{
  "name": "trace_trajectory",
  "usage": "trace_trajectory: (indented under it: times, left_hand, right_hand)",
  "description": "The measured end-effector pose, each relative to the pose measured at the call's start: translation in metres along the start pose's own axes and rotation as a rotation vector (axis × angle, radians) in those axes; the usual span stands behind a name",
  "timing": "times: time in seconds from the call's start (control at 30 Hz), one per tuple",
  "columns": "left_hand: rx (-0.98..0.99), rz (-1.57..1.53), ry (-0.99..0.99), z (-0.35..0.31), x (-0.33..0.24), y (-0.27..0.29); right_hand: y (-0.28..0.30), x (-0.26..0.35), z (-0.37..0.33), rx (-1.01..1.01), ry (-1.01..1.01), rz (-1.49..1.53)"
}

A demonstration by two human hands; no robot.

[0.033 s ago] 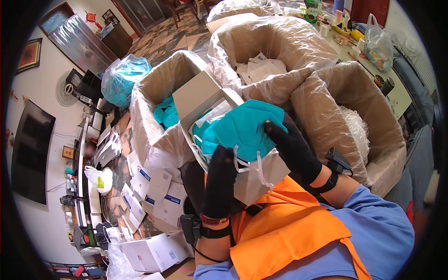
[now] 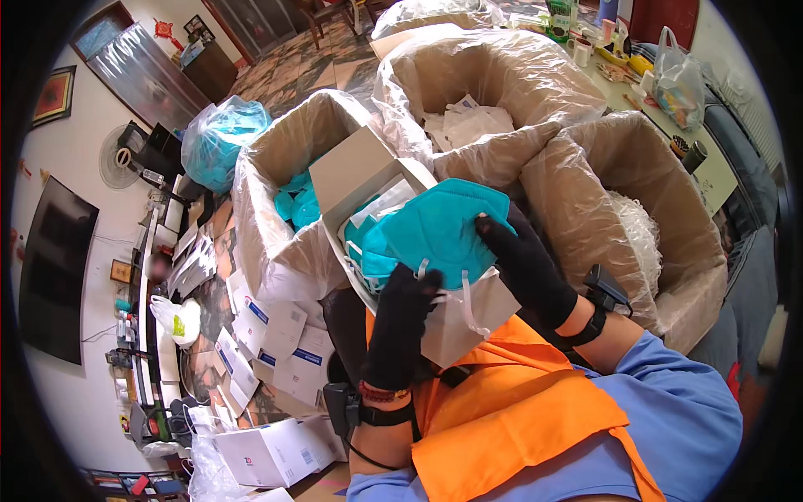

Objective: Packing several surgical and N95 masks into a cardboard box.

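Note:
A teal folded face mask (image 2: 443, 222) is held above an open cardboard box (image 2: 351, 177) in front of me. My right hand (image 2: 527, 263), in a black glove with bare fingertips, grips the mask's right side between thumb and fingers. At its lower edge my left hand (image 2: 397, 322), gloved the same way, has its fingers closed around a white strap (image 2: 422, 268). A second white strap (image 2: 468, 309) hangs loose between the hands. More teal masks (image 2: 376, 251) lie in the box beneath, partly covered by the held one.
Plastic-lined cartons surround the box: one with teal masks (image 2: 299, 205) at left, one with pale sheets (image 2: 468, 125) behind, one with white strands (image 2: 636, 238) at right. Flattened white boxes (image 2: 288, 347) lie on the floor at left. A cluttered table (image 2: 715, 180) stands far right.
My left hand has shifted slightly right and its fingers have come in around the white strap at the mask's lower edge. The right hand and the mask stay nearly still.

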State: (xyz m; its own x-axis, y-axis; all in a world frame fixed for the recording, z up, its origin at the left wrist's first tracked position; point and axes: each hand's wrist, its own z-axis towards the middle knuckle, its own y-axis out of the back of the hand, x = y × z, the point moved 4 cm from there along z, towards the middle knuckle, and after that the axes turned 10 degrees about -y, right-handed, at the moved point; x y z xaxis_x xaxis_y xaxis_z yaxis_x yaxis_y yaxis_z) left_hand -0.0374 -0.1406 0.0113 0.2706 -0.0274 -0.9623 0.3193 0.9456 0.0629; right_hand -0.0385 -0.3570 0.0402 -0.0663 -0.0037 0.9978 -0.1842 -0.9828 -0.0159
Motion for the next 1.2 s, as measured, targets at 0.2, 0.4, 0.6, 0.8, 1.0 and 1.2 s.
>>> trace_trajectory:
  times: [0.2, 0.4, 0.6, 0.8, 1.0, 1.2]
  left_hand:
    - [0.071, -0.197, 0.332, 0.024, -0.024, -0.03]
    - [0.183, -0.026, 0.265, 0.026, -0.027, -0.029]
    - [0.072, -0.536, 0.273, 0.02, -0.024, -0.024]
    - [0.249, -0.484, 0.442, 0.018, -0.033, -0.03]
    - [0.148, -0.236, 0.103, 0.009, -0.039, -0.017]
    - [-0.259, -0.351, 0.191, 0.011, -0.03, 0.004]
  right_hand:
    - [0.008, -0.022, 0.005, 0.247, -0.286, 0.508]
    - [-0.007, 0.011, -0.008, 0.121, -0.198, 0.346]
    - [-0.012, 0.014, -0.007, 0.103, -0.155, 0.48]
    - [-0.023, 0.022, -0.015, 0.103, -0.261, 0.646]
    - [-0.02, 0.032, -0.013, 0.249, -0.458, 0.249]
    - [-0.046, 0.015, -0.048, 0.112, 0.068, -0.049]
